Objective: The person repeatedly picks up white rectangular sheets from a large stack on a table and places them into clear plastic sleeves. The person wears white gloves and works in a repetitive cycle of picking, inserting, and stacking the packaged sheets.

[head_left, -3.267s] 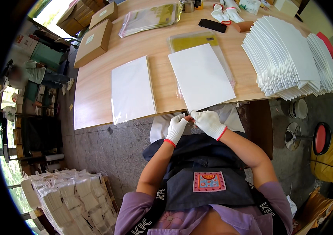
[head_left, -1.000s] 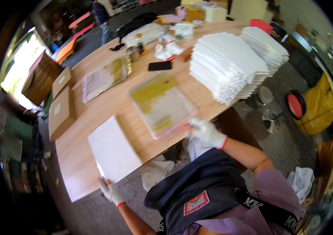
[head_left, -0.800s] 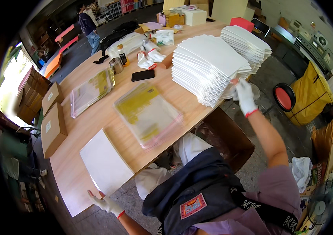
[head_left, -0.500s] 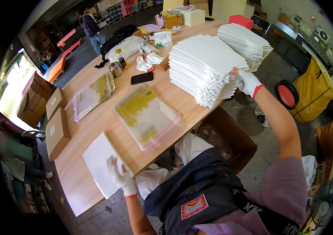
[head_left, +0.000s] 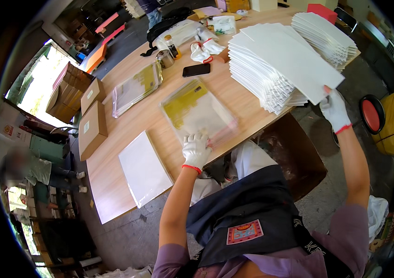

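Note:
My right hand [head_left: 335, 109], in a white glove with a red cuff, grips the near corner of a white board [head_left: 304, 65], its thumb on top. The board sticks out past the right side of a tall stack of white boards [head_left: 255, 69]. My left hand [head_left: 196, 150], gloved alike, rests with its fingers laid on the near end of a pile of clear plastic bags [head_left: 206, 111] with gold printing. Left of that hand, a white board in a clear bag [head_left: 145, 169] lies by the table's near edge.
On the wooden table [head_left: 108, 194] are a second bag pile [head_left: 136, 89], a phone [head_left: 196, 70], a jar [head_left: 165, 59], a bottle [head_left: 172, 47], spare gloves [head_left: 204, 51] and cartons [head_left: 93, 129]. Another board stack [head_left: 324, 37] stands far right. A large open box [head_left: 294, 157] sits below the table edge.
My left hand has moved right from the bagged board onto the bag pile. My right hand has drawn the top board rightward off its stack. The view has shifted.

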A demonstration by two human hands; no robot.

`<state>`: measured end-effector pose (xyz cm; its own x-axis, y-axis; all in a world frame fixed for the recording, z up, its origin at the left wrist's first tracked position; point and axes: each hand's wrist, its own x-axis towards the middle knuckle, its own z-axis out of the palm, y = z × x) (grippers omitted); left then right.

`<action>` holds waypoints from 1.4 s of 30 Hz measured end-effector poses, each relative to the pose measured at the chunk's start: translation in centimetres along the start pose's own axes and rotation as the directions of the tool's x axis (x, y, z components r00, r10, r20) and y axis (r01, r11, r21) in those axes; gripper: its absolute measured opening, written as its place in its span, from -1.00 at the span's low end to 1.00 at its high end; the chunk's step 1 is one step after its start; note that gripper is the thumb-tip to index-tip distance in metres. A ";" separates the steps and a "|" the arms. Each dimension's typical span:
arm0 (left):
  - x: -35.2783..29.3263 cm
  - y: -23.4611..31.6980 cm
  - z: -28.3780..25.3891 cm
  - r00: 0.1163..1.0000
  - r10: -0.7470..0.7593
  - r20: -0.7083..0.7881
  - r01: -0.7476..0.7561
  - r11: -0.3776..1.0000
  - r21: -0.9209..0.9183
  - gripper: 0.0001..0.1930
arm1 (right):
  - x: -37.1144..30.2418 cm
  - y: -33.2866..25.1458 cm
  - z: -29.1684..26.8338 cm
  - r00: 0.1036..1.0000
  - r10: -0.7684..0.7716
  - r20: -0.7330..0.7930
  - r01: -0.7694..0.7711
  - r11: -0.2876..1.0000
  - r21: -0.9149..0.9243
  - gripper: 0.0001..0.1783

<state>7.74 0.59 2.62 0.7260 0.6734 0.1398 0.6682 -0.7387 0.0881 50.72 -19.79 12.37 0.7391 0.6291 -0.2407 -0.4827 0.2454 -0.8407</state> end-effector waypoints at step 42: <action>-3.4 7.7 4.0 0.584 -0.810 0.050 -0.286 -0.263 -0.921 -0.27 | -20.9 17.0 5.1 0.836 0.478 0.269 -0.484 0.874 -0.049 -0.78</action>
<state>11.09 -7.23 -1.12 -0.1095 0.9932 -0.0396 -0.5333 -0.0251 0.8456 24.67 -24.97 5.57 0.2608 0.8415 -0.4731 -0.7566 -0.1263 -0.6416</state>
